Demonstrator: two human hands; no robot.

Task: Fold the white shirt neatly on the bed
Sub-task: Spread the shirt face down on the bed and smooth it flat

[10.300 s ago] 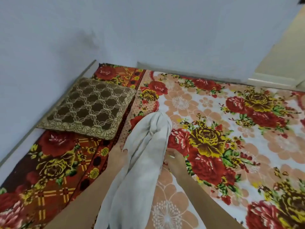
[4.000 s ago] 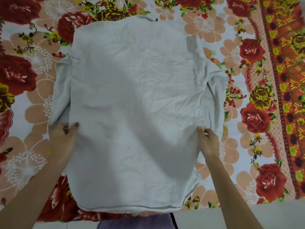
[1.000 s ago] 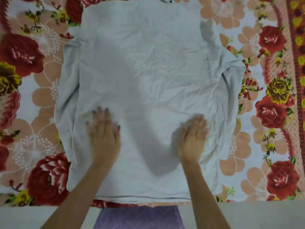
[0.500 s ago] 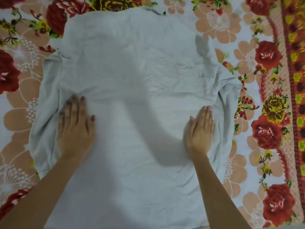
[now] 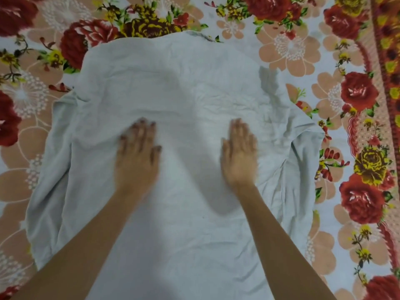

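The white shirt (image 5: 177, 87) lies spread flat on the bed, collar end far from me, with both sleeves lying along its left and right sides. My left hand (image 5: 138, 154) presses flat on the cloth left of the middle, fingers straight and slightly blurred. My right hand (image 5: 239, 154) lies flat on the shirt right of the middle, fingers together and pointing away from me. Both forearms cross the shirt's lower part and hide some of it.
The bed is covered by a floral sheet (image 5: 303, 50) with red roses and peach flowers. A red and yellow patterned blanket edge (image 5: 389, 61) runs along the far right. Sheet shows around the shirt on the left, top and right.
Both hands have slid inward from the shirt's sides toward its middle, staying flat on the cloth. The view has shifted a little closer and the shirt looks slightly smoother.
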